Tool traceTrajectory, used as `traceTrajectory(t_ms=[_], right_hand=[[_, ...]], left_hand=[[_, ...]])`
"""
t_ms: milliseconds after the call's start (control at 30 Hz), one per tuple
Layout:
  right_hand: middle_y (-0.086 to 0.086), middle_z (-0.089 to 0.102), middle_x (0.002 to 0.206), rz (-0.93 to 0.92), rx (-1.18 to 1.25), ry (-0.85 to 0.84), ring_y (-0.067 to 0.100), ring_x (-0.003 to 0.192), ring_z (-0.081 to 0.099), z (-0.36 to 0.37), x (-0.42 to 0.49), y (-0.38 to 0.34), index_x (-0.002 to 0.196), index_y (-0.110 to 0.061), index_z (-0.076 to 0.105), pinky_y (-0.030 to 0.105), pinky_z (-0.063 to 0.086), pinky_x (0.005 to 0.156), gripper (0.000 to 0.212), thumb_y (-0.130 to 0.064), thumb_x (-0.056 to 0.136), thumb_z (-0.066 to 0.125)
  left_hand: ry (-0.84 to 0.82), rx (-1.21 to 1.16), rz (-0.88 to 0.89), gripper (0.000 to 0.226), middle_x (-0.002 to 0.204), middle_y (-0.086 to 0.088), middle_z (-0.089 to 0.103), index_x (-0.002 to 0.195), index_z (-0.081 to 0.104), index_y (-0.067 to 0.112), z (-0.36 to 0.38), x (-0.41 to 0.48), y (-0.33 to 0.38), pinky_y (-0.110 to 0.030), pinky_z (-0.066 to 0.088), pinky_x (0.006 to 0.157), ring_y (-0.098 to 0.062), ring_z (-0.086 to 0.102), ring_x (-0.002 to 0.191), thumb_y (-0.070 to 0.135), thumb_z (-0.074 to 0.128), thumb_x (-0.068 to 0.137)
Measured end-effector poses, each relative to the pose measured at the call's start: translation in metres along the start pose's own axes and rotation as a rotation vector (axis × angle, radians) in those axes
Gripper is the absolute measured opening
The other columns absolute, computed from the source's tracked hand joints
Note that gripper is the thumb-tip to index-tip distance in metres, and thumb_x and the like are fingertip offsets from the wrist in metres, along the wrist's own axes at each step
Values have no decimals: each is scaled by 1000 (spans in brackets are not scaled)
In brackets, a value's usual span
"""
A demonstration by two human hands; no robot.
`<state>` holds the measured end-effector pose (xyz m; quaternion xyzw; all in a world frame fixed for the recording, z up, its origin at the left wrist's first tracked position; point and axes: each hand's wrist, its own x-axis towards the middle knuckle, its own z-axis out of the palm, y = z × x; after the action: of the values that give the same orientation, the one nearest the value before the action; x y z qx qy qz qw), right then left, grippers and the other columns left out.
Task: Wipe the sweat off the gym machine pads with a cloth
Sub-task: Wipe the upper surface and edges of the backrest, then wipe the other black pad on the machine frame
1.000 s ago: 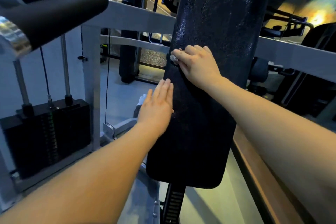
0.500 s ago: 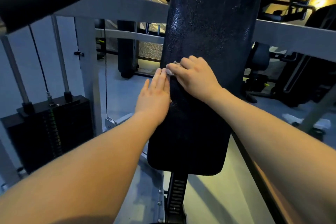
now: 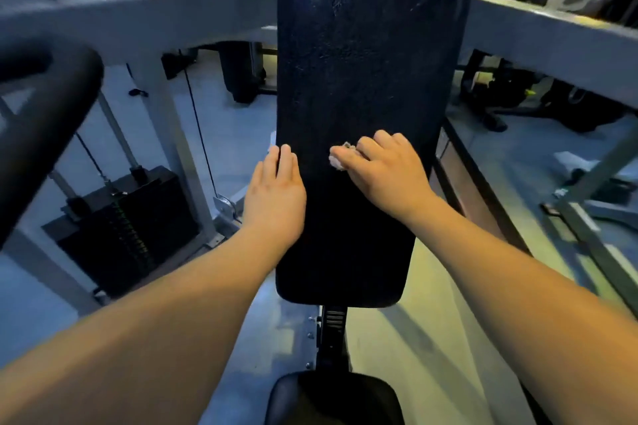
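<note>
change: the right hand (image 3: 386, 172) and cloth (image 3: 340, 158) are seen lower on the pad (image 3: 362, 62) than a second ago, shifted in from its left edge toward the middle; the left hand (image 3: 274, 193) is kept on the left edge, now apart from the right.
right hand: fingers are curled and clenched over the cloth, which is pressed against the pad's lower half.
left hand: laid flat and released, fingers straight and together along the pad's edge; nothing is grasped.
cloth: small, pale, crumpled; only a wad is shown past the fingertips.
pad: long, upright, black, with rounded corners; its pebbled vinyl is marked by a wet sheen near the top.
seat (image 3: 331, 397): dark, rounded, set below the pad.
frame (image 3: 145, 10): grey square metal beams are crossed behind the pad.
weights (image 3: 127, 224): a black stack of plates is seen at left.
</note>
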<state>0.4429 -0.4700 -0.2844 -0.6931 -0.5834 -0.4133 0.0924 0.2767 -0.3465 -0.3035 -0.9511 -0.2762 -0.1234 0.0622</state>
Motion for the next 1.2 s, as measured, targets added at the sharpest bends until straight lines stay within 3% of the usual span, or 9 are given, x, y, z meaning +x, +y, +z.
traceTrajectory(t_ms=[133,233,333,467,667,833,1000,1100,1200], right_hand=[[4,62,90,374,161,-253,28,77,61,-42,18,0,129,-24,60,33,38,57,32,-37,104,46],[2,68,94,604,512,-414,25,81,64,-83,24,-16,123,-22,57,39,48,64,29,-40,106,42],[-5,64,83,899,860,-540,13,72,61,-121,28,-28,112,-23,52,34,43,62,19,-39,104,48],[0,68,94,1212,1099,-558,20,87,68,-171,36,-42,101,-22,52,43,58,78,19,-41,100,55],[2,67,92,1239,1206,-621,24,91,67,-265,72,-41,93,-23,58,39,57,74,26,-45,103,50],[11,69,106,1379,1215,-568,21,95,64,-326,103,-35,109,-11,66,39,55,85,40,-45,106,45],[4,71,101,1441,1396,-476,19,96,67,-361,136,-45,105,-17,66,36,54,86,29,-38,106,47],[8,70,103,1549,1534,-377,27,102,67,-367,148,-47,105,-14,64,43,55,94,20,-26,106,49],[11,69,98,1627,1633,-320,23,90,67,-364,152,-40,103,-13,61,38,56,83,17,-13,105,45]], left_hand=[[-59,-191,-65,37,137,-13,44,122,60,5,-37,1,6,-39,34,109,-32,34,134,27,56,93],[-175,-601,-166,25,82,-7,58,72,60,14,-77,-7,17,-36,46,73,-33,60,93,22,50,94],[-249,-991,-273,10,90,7,68,99,64,21,-117,-24,30,-23,50,72,-8,65,82,28,61,94],[-355,-1149,-295,36,101,11,65,117,56,23,-168,-51,36,-19,53,79,-1,64,88,32,74,87],[-390,-1079,-316,2,91,3,68,96,66,26,-253,-77,10,-30,52,76,-15,65,88,28,65,96],[-375,-1334,-562,25,86,-13,68,94,64,7,-320,-90,-23,-49,54,89,-30,66,87,29,54,97],[-370,-1418,-592,27,84,-5,65,95,61,14,-367,-90,-34,-37,47,73,-24,59,84,31,41,99],[-451,-1484,-514,39,102,-8,72,111,64,23,-377,-87,-33,-50,56,86,-30,68,99,56,60,90],[-441,-1449,-531,38,102,4,73,109,61,29,-376,-86,-25,-38,58,82,-16,71,96,46,81,81]])
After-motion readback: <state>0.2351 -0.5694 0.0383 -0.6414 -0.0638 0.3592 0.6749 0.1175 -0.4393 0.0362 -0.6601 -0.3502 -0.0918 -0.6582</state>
